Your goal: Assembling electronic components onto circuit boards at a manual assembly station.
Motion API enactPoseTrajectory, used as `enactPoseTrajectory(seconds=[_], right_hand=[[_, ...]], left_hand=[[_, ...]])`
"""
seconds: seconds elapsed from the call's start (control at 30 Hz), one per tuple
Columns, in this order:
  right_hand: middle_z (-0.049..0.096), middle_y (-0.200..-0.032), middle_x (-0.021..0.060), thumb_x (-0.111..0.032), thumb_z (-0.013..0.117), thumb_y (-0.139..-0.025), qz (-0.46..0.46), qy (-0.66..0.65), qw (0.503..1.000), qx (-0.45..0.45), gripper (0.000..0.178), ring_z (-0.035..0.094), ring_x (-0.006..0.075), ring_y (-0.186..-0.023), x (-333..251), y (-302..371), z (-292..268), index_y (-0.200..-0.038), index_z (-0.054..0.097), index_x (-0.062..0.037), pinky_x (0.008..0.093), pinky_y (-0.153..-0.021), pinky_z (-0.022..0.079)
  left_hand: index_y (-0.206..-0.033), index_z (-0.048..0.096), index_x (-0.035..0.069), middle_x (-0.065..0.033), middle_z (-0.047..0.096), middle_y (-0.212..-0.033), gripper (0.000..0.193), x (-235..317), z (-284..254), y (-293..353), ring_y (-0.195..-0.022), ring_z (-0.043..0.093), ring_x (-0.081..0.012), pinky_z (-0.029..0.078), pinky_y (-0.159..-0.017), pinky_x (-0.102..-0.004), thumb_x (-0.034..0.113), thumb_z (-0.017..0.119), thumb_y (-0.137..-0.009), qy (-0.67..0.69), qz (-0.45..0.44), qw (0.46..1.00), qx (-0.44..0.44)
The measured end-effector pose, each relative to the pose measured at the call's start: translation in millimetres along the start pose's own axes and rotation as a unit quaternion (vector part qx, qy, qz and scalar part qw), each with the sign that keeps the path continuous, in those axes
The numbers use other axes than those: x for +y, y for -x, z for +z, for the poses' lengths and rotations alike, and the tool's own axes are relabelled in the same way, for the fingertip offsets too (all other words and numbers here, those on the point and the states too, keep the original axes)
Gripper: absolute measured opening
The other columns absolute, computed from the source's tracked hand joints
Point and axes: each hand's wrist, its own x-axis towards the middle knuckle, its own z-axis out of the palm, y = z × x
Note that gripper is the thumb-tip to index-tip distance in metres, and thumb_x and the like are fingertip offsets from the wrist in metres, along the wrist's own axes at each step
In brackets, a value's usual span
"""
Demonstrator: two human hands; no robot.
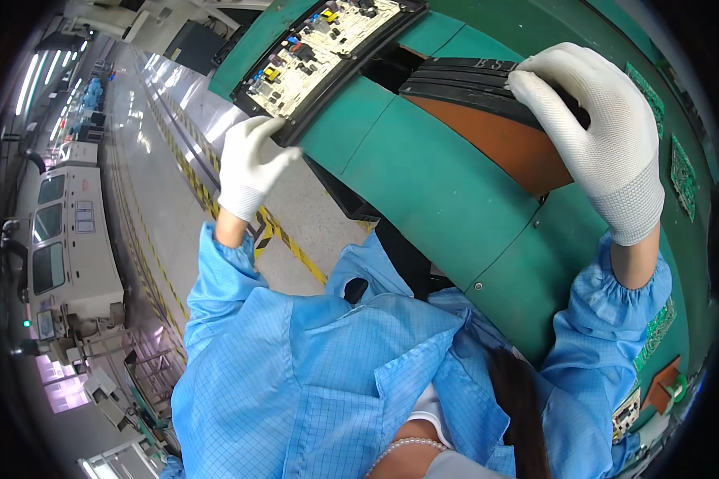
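Note:
My left hand [252, 164], in a white glove, is at the near-left corner of a black carrier frame [359, 73]. Its thumb and fingers are apart, and the fingertips lie at or very close to the frame's edge. The frame bears a pale circuit board [315, 60] with many small black, yellow and blue parts. On the right, my gloved right hand [595, 120] curls its thumb and fingers over the end of a stack of black frames [467, 84]. Below that stack a brown panel [495, 140] shows. The palm hides the stack's right end.
A green-covered bench [439, 191] curves around in front of me. Several green circuit boards [683, 176] lie along its right side. To the left are an aisle with yellow-black floor tape [295, 259] and a large white machine [72, 231].

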Motion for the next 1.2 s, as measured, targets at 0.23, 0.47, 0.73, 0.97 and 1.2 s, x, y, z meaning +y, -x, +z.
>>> enactPoseTrajectory(seconds=[0.23,0.47,0.73,0.97,1.2], right_hand=[[0.067,-0.091,0.0129,-0.024,0.067,-0.095,-0.002,-0.002,1.0,-0.015,0.024,0.066,0.0283,-0.085,-3.4,-1.6,0.2,-0.098,0.072,-0.0002,0.0356,-0.078,0.052],[0.067,-0.091,0.013,-0.024,0.068,-0.095,-0.006,-0.003,1.0,-0.013,0.024,0.066,0.0286,-0.085,-1.8,0.3,-1.2,-0.098,0.072,0.0001,0.0357,-0.078,0.052],[0.067,-0.09,0.0128,-0.023,0.068,-0.094,-0.021,0.008,1.0,-0.008,0.024,0.066,0.0285,-0.085,-1.5,-0.6,-1.0,-0.098,0.072,-0.0001,0.0356,-0.078,0.052],[0.068,-0.092,0.0127,-0.025,0.068,-0.094,-0.02,0.009,1.0,-0.007,0.025,0.066,0.0293,-0.085,1.3,1.9,-2.0,-0.098,0.072,-0.0009,0.0364,-0.079,0.052],[0.068,-0.092,0.0125,-0.025,0.068,-0.094,-0.016,0.03,0.999,-0.003,0.024,0.067,0.0296,-0.086,-2.0,1.9,-4.7,-0.097,0.072,-0.0017,0.0364,-0.08,0.053]], left_hand=[[-0.123,0.067,0.008,-0.0134,0.066,-0.117,0.056,-3.4,11.1,3.9,-0.112,0.059,-0.033,0.048,-0.1,-0.042,0.024,0.088,-0.073,-0.016,-0.055,0.998,0.008],[-0.114,0.07,0.008,-0.0116,0.066,-0.114,0.049,4.3,7.6,-0.7,-0.112,0.058,-0.0308,0.047,-0.1,-0.0406,0.022,0.089,-0.071,-0.014,-0.063,0.998,-0.005],[-0.125,0.065,0.004,-0.0149,0.064,-0.117,0.071,-11.1,13.4,2.1,-0.117,0.057,-0.035,0.048,-0.103,-0.0431,0.037,0.092,-0.068,-0.031,-0.065,0.996,0.047],[-0.129,0.059,0.001,-0.0187,0.062,-0.12,0.093,-23.0,2.5,-8.7,-0.113,0.064,-0.037,0.052,-0.098,-0.044,0.06,0.091,-0.064,-0.057,-0.052,0.997,-0.024],[-0.126,0.062,0.001,-0.0175,0.067,-0.113,0.086,-36.0,-6.1,-19.0,-0.106,0.067,-0.0342,0.054,-0.091,-0.041,0.057,0.09,-0.068,-0.111,-0.017,0.992,-0.058]])
